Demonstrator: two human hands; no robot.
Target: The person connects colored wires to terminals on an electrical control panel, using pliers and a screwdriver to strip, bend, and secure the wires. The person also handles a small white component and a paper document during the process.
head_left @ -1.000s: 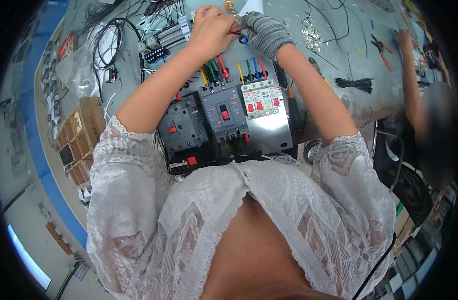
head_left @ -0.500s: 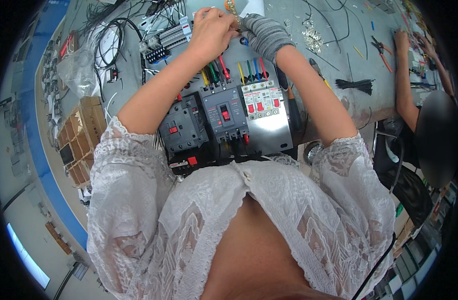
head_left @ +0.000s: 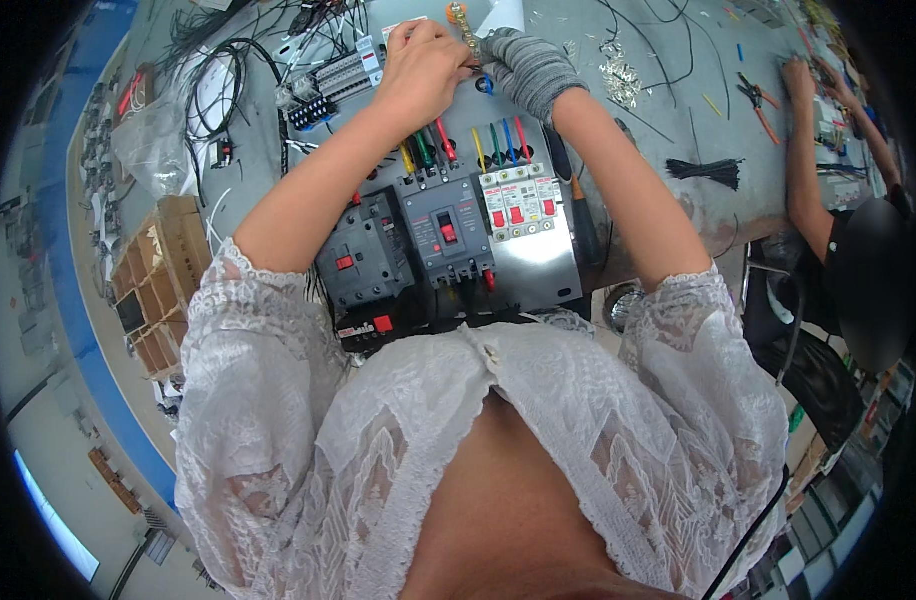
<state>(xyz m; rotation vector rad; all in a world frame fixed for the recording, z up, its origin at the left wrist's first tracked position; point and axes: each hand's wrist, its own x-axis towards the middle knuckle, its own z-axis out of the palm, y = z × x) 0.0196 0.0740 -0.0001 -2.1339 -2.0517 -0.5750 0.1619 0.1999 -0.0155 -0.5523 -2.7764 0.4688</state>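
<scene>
Over the far part of a metal mounting plate [head_left: 535, 272], my two hands meet with their fingertips almost together. My bare left hand [head_left: 423, 75] is closed, its fingertips pinching towards the right. My right hand [head_left: 528, 72], in a grey striped knit glove, is closed as well. What they grip between them is too small and hidden to name. A brass terminal bar [head_left: 464, 28] lies just beyond the fingertips, and a small blue round part [head_left: 485, 85] is just below them. Nearer me are a large grey circuit breaker [head_left: 446, 232], small white breakers [head_left: 519, 203] and a dark contactor [head_left: 363, 250].
A terminal block row [head_left: 338, 78] lies left of my hands. Black cable coils [head_left: 218, 90], a divided cardboard box [head_left: 168, 270], a screwdriver [head_left: 584, 220], loose metal terminals [head_left: 621, 80], black cable ties [head_left: 705, 172] and pliers [head_left: 756, 100] lie around. A co-worker's arms [head_left: 808, 150] work at right.
The whole view has shifted slightly. Both hands stay together at the same spot, with only small finger movement.
</scene>
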